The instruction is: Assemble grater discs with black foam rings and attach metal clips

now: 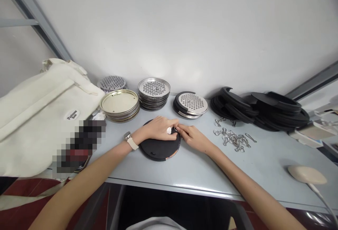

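A black round disc (pixel 158 149) lies on the table in front of me, with a small slot and a strip of orange-brown and metal rim showing at its lower right edge. My left hand (pixel 161 128) lies across its upper part, fingers bent and gripping it near the right edge. A small white spot shows by its thumb; I cannot tell what it is. At that edge, my right hand (pixel 192 136) pinches thumb and forefinger together on a tiny shiny metal piece, seemingly a wire clip, mostly hidden by the fingertips. Similar wire clips (pixel 235 139) lie loose to the right.
Behind the disc stand stacked gold-coloured lids (pixel 119 101), stacked metal grater discs (pixel 154 88) and grater discs with black rims (pixel 194 103). Black plastic rings (pixel 277 112) are piled at right. A cream bag (pixel 47 117) sits left; a beige corded device (pixel 306 174) lies right.
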Demonstrator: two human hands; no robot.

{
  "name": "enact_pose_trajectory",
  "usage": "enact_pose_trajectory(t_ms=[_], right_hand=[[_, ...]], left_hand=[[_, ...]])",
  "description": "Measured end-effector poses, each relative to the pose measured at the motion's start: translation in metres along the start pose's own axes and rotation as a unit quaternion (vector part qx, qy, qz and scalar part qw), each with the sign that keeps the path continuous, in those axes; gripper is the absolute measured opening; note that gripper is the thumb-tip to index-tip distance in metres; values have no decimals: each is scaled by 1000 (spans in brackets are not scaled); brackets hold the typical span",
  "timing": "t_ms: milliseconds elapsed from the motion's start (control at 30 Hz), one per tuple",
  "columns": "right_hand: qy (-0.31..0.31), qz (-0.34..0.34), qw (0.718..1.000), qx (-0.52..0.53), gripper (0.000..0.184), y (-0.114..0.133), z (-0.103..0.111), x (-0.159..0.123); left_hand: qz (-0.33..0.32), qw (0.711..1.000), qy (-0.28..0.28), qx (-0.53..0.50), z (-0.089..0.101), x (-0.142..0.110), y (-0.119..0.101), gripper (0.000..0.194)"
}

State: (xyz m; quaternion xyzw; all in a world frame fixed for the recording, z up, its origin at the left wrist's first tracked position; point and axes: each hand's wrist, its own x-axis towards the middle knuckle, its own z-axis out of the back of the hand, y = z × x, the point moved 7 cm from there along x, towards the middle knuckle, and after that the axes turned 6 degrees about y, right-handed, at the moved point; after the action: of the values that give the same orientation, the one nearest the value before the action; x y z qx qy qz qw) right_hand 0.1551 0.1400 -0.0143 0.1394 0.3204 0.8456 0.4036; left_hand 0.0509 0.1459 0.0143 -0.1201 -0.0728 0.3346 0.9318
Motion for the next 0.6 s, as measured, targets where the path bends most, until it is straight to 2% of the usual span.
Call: enact_pose_trajectory(t_ms=[300, 600], right_hand=[[3, -11, 1000, -2, 31, 0, 2, 1], [2, -22, 1000, -13, 29, -4, 1, 1]], left_hand=[[-12, 999, -12, 31, 1, -2, -4, 17], [-9, 1000, -3, 8, 1, -2, -3, 17]])
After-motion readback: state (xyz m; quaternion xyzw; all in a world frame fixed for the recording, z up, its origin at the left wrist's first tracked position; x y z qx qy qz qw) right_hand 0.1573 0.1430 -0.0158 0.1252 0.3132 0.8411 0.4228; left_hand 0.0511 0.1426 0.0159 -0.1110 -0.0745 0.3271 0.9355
